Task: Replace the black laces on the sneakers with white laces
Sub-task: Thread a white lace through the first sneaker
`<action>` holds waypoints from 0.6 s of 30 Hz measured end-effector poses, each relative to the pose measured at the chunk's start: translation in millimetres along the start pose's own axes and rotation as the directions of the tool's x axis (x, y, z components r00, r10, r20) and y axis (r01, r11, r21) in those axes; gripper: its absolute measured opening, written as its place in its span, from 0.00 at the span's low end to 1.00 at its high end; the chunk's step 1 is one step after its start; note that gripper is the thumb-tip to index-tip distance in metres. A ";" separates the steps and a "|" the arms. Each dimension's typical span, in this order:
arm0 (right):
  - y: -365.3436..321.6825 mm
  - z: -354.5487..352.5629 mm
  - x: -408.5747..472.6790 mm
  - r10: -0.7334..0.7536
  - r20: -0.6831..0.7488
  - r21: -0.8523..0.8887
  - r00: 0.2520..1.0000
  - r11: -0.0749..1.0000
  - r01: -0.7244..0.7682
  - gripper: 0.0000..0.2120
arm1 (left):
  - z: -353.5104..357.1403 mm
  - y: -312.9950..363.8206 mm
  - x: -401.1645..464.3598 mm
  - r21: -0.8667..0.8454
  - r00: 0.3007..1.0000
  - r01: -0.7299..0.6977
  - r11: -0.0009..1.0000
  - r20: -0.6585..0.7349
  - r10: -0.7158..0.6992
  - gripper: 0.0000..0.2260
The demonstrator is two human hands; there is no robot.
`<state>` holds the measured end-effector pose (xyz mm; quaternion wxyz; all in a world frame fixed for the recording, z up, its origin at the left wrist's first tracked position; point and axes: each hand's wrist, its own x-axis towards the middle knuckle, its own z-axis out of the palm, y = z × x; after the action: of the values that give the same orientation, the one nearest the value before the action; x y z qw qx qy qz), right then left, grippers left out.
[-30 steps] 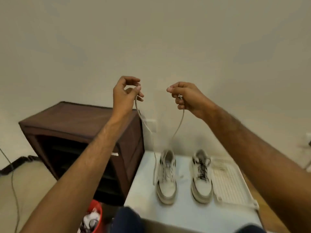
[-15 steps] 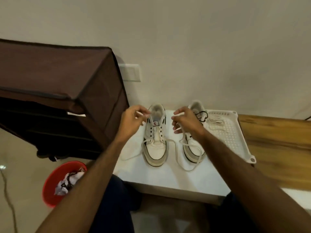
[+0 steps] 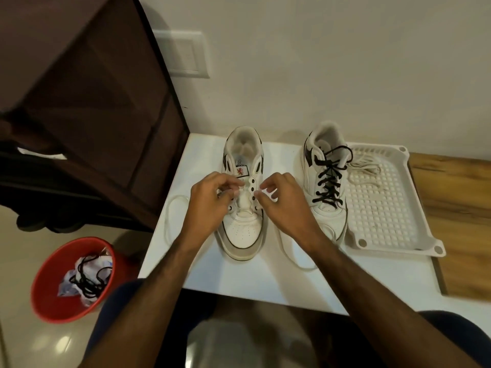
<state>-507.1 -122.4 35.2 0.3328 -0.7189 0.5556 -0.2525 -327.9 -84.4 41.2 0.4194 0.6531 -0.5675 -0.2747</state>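
Two white sneakers stand side by side on a white table. The left sneaker carries a white lace through its lowest eyelets, and both ends trail in loops on the table. My left hand pinches one end of that lace at the left eyelet row. My right hand pinches the other end at the right eyelet row. The right sneaker is laced with a black lace. Another white lace lies in the tray.
A white perforated tray sits right of the sneakers, partly on a wooden surface. A brown fabric cabinet stands at the left. A red bucket on the floor holds a black lace and crumpled paper.
My hands came down from high in the air, where they held the lace ends up, to the left sneaker's eyelets. The view tilted down and the lace went slack on the table.
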 end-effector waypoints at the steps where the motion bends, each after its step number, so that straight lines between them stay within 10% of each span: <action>1: -3.5 -0.3 1.1 0.031 0.008 0.032 0.999 0.999 -0.031 0.11 | 0.1 -1.0 0.7 -0.006 1.000 0.009 1.000 0.013 -0.008 0.11; 7: -10.7 8.2 -3.0 0.143 0.076 0.009 0.987 0.989 -0.145 0.23 | 6.1 -3.4 0.0 -0.053 0.999 0.036 0.998 0.034 -0.034 0.14; 18: -8.2 10.3 -13.6 0.171 -0.024 0.130 0.985 0.977 -0.167 0.06 | 14.4 -1.7 -3.2 -0.014 0.998 0.062 0.998 0.013 -0.062 0.13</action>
<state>-497.8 -105.8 34.8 0.3885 -0.6419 0.6031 -0.2709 -339.7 -84.6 32.2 0.4117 0.6656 -0.5476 -0.2959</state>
